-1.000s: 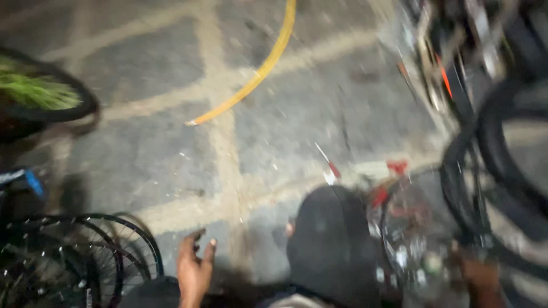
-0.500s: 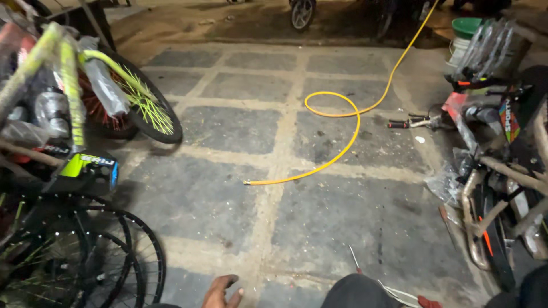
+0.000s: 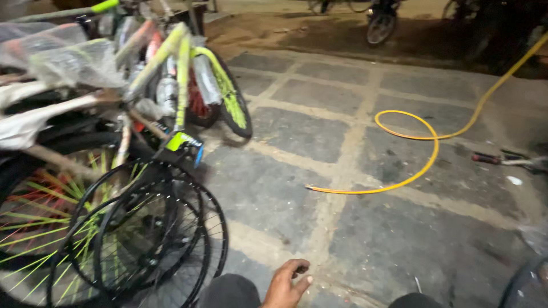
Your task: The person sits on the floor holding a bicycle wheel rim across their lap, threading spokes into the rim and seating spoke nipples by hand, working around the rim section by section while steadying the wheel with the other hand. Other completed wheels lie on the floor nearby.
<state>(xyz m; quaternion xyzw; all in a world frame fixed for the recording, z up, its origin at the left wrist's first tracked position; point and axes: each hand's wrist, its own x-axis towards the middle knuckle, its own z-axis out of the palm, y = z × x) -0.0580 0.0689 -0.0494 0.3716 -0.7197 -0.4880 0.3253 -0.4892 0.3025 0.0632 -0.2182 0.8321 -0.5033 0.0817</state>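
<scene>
Now more of the left hand [image 3: 287, 283] in view, loosely curled, empty, nearer the stacked wheels [image 3: 142, 239].

Single head-worn view, tilted down and forward over the paved floor [image 3: 297, 131]; stacked wheels [image 3: 142, 234] close by, yellow hose [image 3: 425, 142] farther ahead.

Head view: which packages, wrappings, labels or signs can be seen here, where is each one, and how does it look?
Clear plastic wrapping: top left, around a bicycle frame, crumpled, see-through.
White wrapping: left edge, around frame tubes, pale and loose.
Label tag: on the bicycle frame above the stacked black wheels, small, rectangular, yellow-green, black and blue.
No signs or screens are visible.
One hand rests at the bottom middle, holding nothing.
</scene>
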